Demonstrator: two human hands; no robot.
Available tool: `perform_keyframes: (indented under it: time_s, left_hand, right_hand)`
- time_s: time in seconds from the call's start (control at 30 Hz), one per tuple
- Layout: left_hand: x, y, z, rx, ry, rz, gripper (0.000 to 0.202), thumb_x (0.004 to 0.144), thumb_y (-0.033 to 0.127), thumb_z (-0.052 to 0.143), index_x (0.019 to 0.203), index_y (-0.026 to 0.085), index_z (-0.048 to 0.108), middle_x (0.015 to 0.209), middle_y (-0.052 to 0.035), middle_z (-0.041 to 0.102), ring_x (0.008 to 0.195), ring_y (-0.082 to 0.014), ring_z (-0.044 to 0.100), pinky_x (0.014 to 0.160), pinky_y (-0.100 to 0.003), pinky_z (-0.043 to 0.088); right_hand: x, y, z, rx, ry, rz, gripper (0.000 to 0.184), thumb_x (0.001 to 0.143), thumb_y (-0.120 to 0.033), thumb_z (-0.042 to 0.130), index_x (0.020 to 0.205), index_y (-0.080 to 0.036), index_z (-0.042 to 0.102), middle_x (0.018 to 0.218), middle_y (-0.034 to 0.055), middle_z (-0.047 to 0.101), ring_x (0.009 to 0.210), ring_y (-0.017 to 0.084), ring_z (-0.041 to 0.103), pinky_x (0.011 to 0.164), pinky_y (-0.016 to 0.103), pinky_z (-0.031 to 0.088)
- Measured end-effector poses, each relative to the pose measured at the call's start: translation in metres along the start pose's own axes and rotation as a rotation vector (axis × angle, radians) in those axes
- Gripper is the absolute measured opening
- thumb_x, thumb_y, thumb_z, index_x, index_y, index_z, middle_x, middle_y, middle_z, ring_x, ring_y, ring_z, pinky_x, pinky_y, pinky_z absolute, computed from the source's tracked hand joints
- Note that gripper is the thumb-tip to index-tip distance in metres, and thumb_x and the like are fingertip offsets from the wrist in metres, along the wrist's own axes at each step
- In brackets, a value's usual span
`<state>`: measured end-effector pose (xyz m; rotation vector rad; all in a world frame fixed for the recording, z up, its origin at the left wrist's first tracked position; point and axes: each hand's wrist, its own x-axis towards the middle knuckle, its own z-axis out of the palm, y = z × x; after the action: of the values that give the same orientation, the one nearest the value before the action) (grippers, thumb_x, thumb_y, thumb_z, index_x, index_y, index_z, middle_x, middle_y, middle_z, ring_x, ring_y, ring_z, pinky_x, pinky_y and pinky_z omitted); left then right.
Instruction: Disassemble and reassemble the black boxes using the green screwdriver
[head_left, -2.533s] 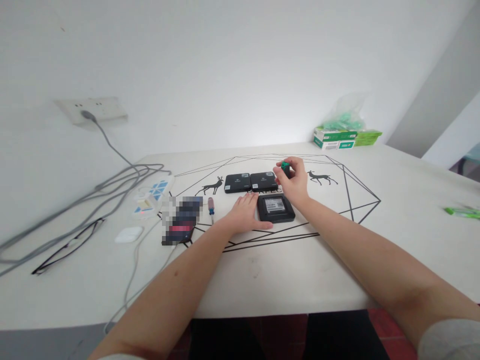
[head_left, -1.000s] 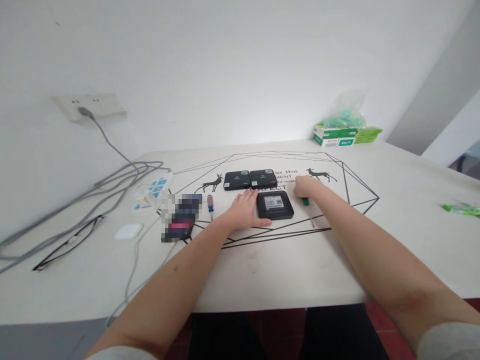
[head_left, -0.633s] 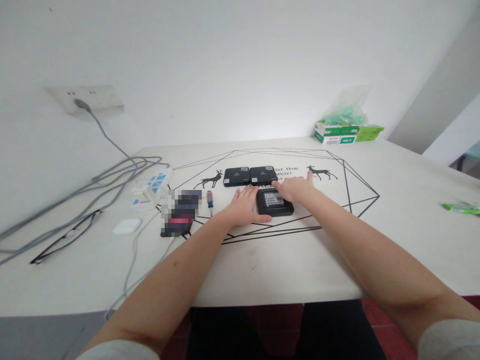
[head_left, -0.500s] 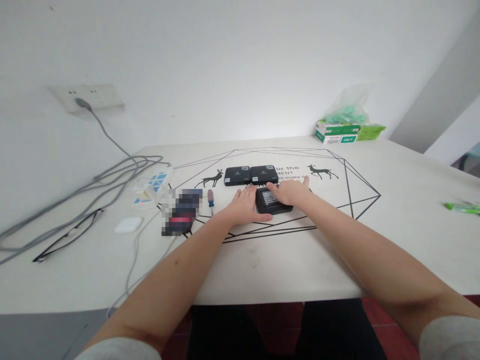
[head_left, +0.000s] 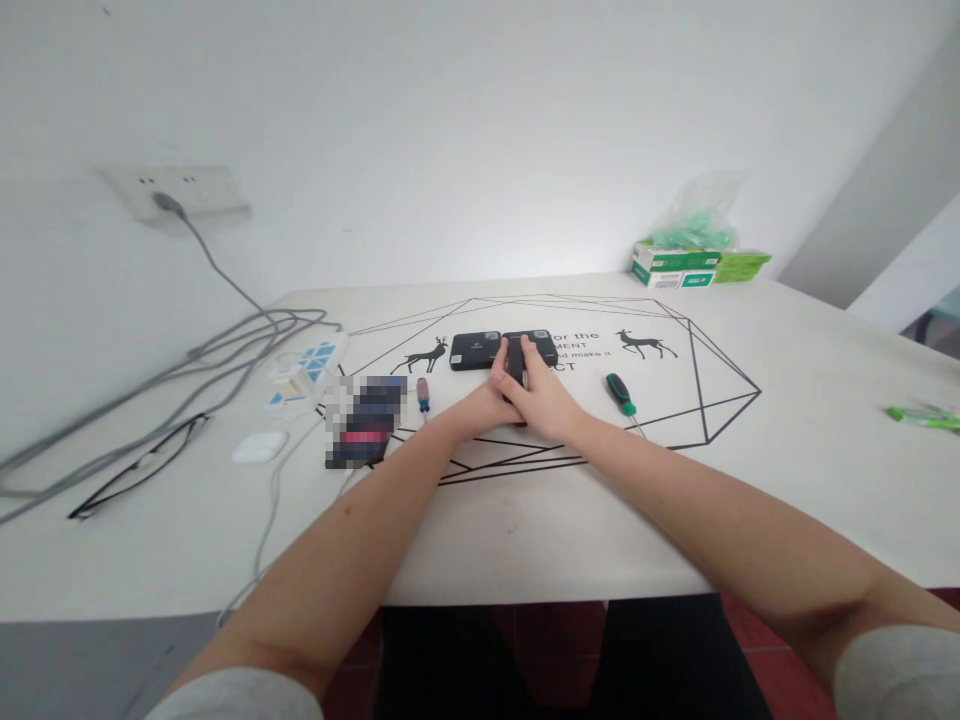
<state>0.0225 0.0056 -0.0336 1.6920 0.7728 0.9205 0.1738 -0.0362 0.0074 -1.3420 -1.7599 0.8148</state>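
Observation:
A black box-shaped device (head_left: 516,358) stands on its edge, pressed between my two palms. My left hand (head_left: 487,405) lies along its left side, partly behind the right one. On the opposite side, my right hand (head_left: 546,398) has its fingers stretched forward and its thumb across the near edge. Just beyond, two flat black boxes lie side by side: the left black box (head_left: 474,351) shows well, the right black box (head_left: 545,342) is partly covered by my fingers. A screwdriver with a reddish-blue handle (head_left: 423,394) lies left of my hands, a green-handled screwdriver (head_left: 620,394) to their right.
A blurred-out phone (head_left: 367,422), a white case (head_left: 259,447), eyeglasses (head_left: 142,465) and a power strip (head_left: 311,368) with grey cables occupy the left of the white table (head_left: 525,540). Green-and-white boxes (head_left: 675,265) under a plastic bag (head_left: 697,215) stand at the back right. A green packet (head_left: 922,416) lies far right.
The black device lay flat under my hands and is now tipped up on edge between my palms. My right hand has moved left and nearer, uncovering the green-handled screwdriver.

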Motion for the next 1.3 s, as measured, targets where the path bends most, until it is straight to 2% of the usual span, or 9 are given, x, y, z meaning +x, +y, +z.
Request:
perform_keyframes:
  time_s: [0.1, 0.23, 0.37, 0.47, 0.73, 0.93, 1.07, 1.17, 1.3]
  left_hand:
    - [-0.003, 0.017, -0.004, -0.316, -0.004, -0.083, 0.107, 0.081, 0.061, 0.073, 0.172, 0.027, 0.025, 0.159, -0.0117, 0.056, 0.138, -0.0377, 0.061, 0.121, -0.059, 0.043]
    - [-0.002, 0.034, -0.005, -0.542, 0.111, -0.258, 0.082, 0.096, 0.074, 0.037, 0.150, 0.016, 0.061, 0.137, -0.0159, 0.073, 0.131, -0.0407, 0.066, 0.115, -0.058, 0.050]
    - [0.007, 0.027, -0.006, -0.457, 0.307, -0.382, 0.083, 0.097, 0.074, 0.033, 0.137, 0.010, 0.067, 0.126, -0.0184, 0.077, 0.130, -0.0407, 0.067, 0.112, -0.057, 0.054]
    - [0.012, 0.016, -0.012, -0.308, 0.489, -0.320, 0.073, 0.102, 0.065, 0.032, 0.140, 0.010, 0.063, 0.139, -0.0179, 0.072, 0.141, -0.0326, 0.061, 0.121, -0.046, 0.047]
    - [0.014, 0.002, -0.012, -0.127, 0.499, -0.149, 0.057, 0.100, 0.063, 0.045, 0.127, 0.017, 0.065, 0.143, -0.0165, 0.069, 0.140, -0.0278, 0.062, 0.122, -0.043, 0.043]
    - [0.013, -0.007, -0.016, 0.552, 0.461, -0.061, 0.043, 0.098, 0.049, 0.053, 0.120, 0.016, 0.071, 0.134, -0.0154, 0.072, 0.135, -0.0320, 0.062, 0.122, -0.046, 0.042]
    - [0.010, -0.015, -0.018, 1.015, 0.344, -0.179, 0.054, 0.099, 0.037, 0.052, 0.146, 0.013, 0.062, 0.161, -0.0187, 0.053, 0.160, -0.0383, 0.034, 0.131, -0.055, 0.026]
    - [0.008, -0.019, -0.019, 1.172, 0.270, -0.305, 0.070, 0.099, 0.038, 0.052, 0.164, 0.014, 0.044, 0.176, -0.0198, 0.028, 0.164, -0.0466, 0.017, 0.130, -0.063, 0.021]
    - [0.007, -0.022, -0.020, 1.229, 0.212, -0.323, 0.076, 0.101, 0.043, 0.050, 0.168, 0.012, 0.035, 0.177, -0.0224, 0.023, 0.164, -0.0488, 0.013, 0.129, -0.060, 0.024]
  right_hand:
    - [0.003, 0.009, 0.004, 0.000, -0.034, -0.010, 0.098, 0.100, -0.073, 0.043, 0.172, -0.013, 0.017, 0.180, 0.0175, 0.018, 0.170, 0.029, 0.010, 0.137, 0.049, 0.013]
    - [0.003, 0.014, 0.003, -0.278, -0.151, -0.014, 0.094, 0.100, -0.073, 0.047, 0.173, -0.022, 0.017, 0.181, 0.0193, 0.011, 0.170, 0.039, 0.007, 0.133, 0.063, 0.017]
    - [0.001, 0.018, 0.000, -0.528, -0.278, -0.113, 0.101, 0.093, -0.078, 0.058, 0.172, -0.025, 0.023, 0.181, 0.0203, 0.015, 0.167, 0.044, 0.016, 0.131, 0.062, 0.024]
    - [0.001, 0.021, -0.002, -0.637, -0.358, -0.214, 0.095, 0.093, -0.077, 0.059, 0.169, -0.025, 0.033, 0.178, 0.0205, 0.025, 0.164, 0.045, 0.024, 0.129, 0.063, 0.028]
    - [0.005, 0.014, -0.026, -0.670, -0.474, -0.255, 0.086, 0.082, -0.062, 0.075, 0.155, -0.021, 0.051, 0.156, 0.0191, 0.052, 0.145, 0.043, 0.048, 0.119, 0.056, 0.045]
    - [0.019, 0.019, -0.061, -0.671, -0.598, -0.114, 0.091, 0.070, -0.050, 0.085, 0.150, -0.020, 0.052, 0.143, 0.0175, 0.056, 0.128, 0.037, 0.061, 0.107, 0.049, 0.054]
    - [0.024, 0.025, -0.077, -0.669, -0.610, -0.030, 0.091, 0.070, -0.043, 0.085, 0.150, -0.020, 0.051, 0.153, 0.0175, 0.054, 0.137, 0.038, 0.059, 0.112, 0.049, 0.052]
    - [0.026, 0.029, -0.086, -0.730, -0.608, 0.021, 0.090, 0.073, -0.037, 0.083, 0.155, -0.021, 0.048, 0.159, 0.0173, 0.053, 0.150, 0.039, 0.050, 0.120, 0.051, 0.047]
    - [0.030, 0.038, -0.095, -0.823, -0.565, 0.070, 0.091, 0.077, -0.028, 0.080, 0.160, -0.023, 0.044, 0.170, 0.0161, 0.043, 0.161, 0.039, 0.035, 0.127, 0.053, 0.041]
